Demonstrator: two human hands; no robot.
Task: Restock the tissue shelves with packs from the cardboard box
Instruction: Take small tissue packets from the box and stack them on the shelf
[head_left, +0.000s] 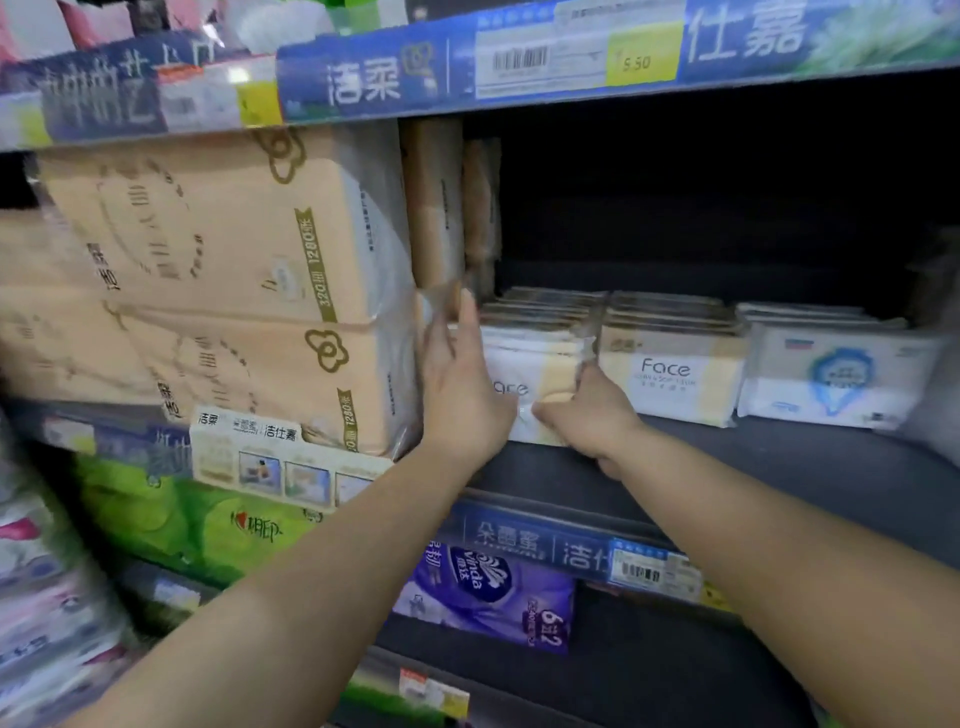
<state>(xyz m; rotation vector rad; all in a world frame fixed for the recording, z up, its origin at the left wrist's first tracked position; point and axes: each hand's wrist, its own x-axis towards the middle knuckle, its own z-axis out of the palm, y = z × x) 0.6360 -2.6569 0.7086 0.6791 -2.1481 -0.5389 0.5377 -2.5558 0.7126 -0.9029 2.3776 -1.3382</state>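
Two bare hands reach into the middle shelf (727, 467), a dark grey board. Largest on it: stacked beige bulk tissue packs (223, 291) at the left, wrapped in clear film, with more upright beige packs (434, 208) behind them. Right of these, low rows of small packs sit at the shelf front: the Face tissue pack (535, 379) being handled, a second Face pack (670, 379) just beside it, then a white pack with a blue emblem (841, 379). Below, a purple Vinda pack (488, 592) and a green pack (208, 525).

Left hand (460, 384): fingers straight and together, flat against the left end of the handled pack, between it and the bulk packs. Right hand (587, 410): fingers curled, gripping the pack's front right corner, thumb low. Pack rests on the shelf. Blue price strip (571, 57) above, yellow tag 5.50.
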